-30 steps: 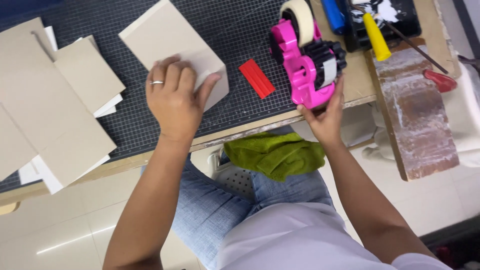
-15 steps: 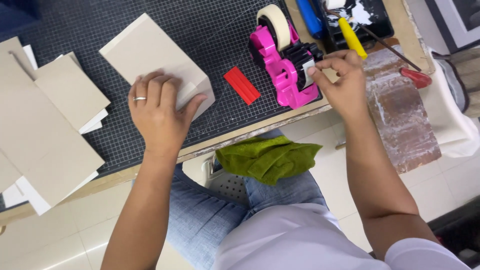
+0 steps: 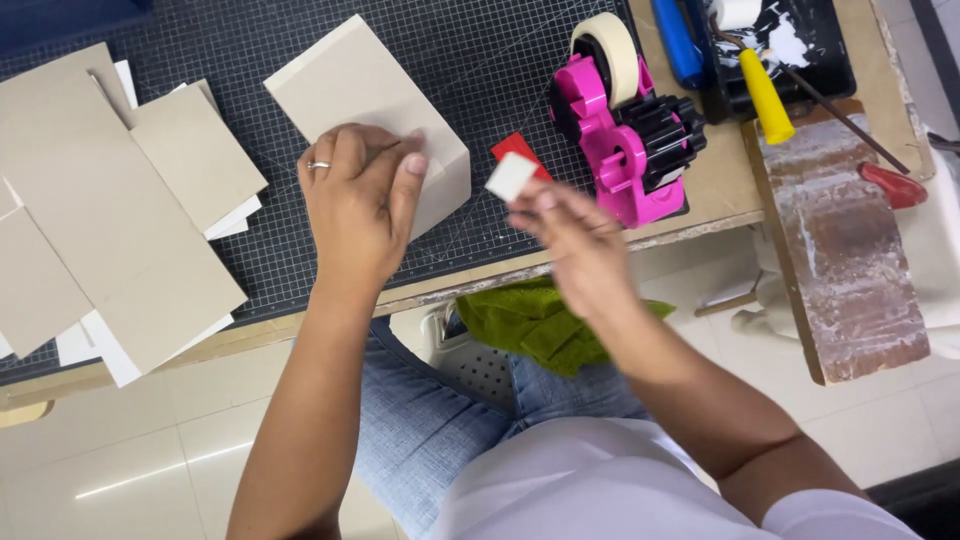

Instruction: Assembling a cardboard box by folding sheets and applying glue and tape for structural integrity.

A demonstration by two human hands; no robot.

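Overhead, the left hand (image 3: 355,205) presses flat on a stiff grey cardboard box (image 3: 365,100) while the right hand (image 3: 575,250) pinches a light, flimsy tape strip (image 3: 511,176) by its edge, with a pink dispenser (image 3: 620,145) at two o'clock.

Right hand (image 3: 575,245) motion-blurred; tape piece (image 3: 511,176) edges soft; left palm hides box (image 3: 370,95) corner; card sheets (image 3: 90,230) cut off left.

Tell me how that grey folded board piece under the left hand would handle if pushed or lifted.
The grey board piece probably stays stiff: its edges look straight and its folded side holds shape under the left hand. It is likely light for its size, being thin sheet. On the gridded cutting mat it would probably slide rather than roll.
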